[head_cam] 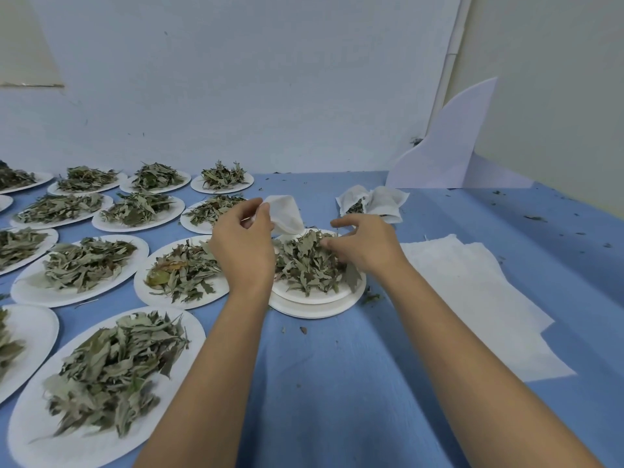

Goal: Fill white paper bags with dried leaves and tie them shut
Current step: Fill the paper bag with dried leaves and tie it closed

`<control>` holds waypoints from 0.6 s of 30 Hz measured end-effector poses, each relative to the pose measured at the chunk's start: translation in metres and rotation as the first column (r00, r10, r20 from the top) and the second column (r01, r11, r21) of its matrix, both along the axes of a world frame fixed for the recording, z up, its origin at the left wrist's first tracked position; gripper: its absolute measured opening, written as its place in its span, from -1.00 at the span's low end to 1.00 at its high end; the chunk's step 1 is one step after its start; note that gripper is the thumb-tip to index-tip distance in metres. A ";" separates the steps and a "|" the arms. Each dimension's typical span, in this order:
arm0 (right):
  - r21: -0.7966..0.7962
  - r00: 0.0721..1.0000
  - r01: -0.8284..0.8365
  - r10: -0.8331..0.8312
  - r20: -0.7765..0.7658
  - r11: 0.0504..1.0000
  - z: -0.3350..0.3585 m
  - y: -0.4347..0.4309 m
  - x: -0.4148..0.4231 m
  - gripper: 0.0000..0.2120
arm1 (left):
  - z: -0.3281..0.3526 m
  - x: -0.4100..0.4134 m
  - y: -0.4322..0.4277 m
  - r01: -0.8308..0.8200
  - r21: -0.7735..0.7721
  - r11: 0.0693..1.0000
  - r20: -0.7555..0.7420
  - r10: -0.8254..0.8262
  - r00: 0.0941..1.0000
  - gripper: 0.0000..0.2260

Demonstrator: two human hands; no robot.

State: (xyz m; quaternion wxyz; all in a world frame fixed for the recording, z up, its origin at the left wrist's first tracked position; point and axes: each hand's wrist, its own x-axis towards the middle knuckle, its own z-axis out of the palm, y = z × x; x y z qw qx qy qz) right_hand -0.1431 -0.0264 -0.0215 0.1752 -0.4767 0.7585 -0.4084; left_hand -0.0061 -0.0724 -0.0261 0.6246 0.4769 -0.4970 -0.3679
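The left hand (243, 244) pinches an empty white paper bag (285, 214) by its mouth edge, thumb against fingertips. It holds the bag up just behind the nearest stack of paper plates (317, 307). The right hand (366, 246) is curled into the far right side of the dried leaves (304, 261) heaped on that stack, its fingers closing on a tuft.

The bag looks thin, limp and almost weightless. It sags in a soft fold below the pinch, so it will probably not stay open by itself. It is best held at the rim with 2 fingers spreading the mouth, because a grip lower down would flatten it.

The leaves look light, dry and brittle, tangled loosely with stems sticking out. A gentle, loose handful taken from the top of the heap should lift cleanly. Squeezing hard would likely crumble them, and crumbs already dot the blue bench (337, 383).

Behind the right hand lie 2 more bags (373, 202), 1 showing leaves at its mouth. Whether they are tied cannot be told. Flat white sheets (472, 292) lie to the right, and many other plates of leaves (111, 373) cover the left of the bench.
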 end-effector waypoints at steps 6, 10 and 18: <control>0.034 0.955 0.056 -0.043 -0.295 0.998 0.002 -0.003 0.013 -0.44 | 0.001 0.001 -0.001 -0.008 0.000 1.000 -0.010 0.008 1.000 -0.88; 0.225 0.956 -0.137 0.188 -0.224 0.965 -0.014 -0.009 0.036 -0.23 | 0.001 0.002 -0.001 -0.007 -0.001 1.000 -0.025 0.006 1.000 -0.89; 0.198 0.839 -0.148 0.229 -0.494 0.969 -0.030 -0.012 0.044 -0.60 | 0.000 0.003 -0.003 -0.012 0.000 1.000 -0.032 0.012 0.999 -0.90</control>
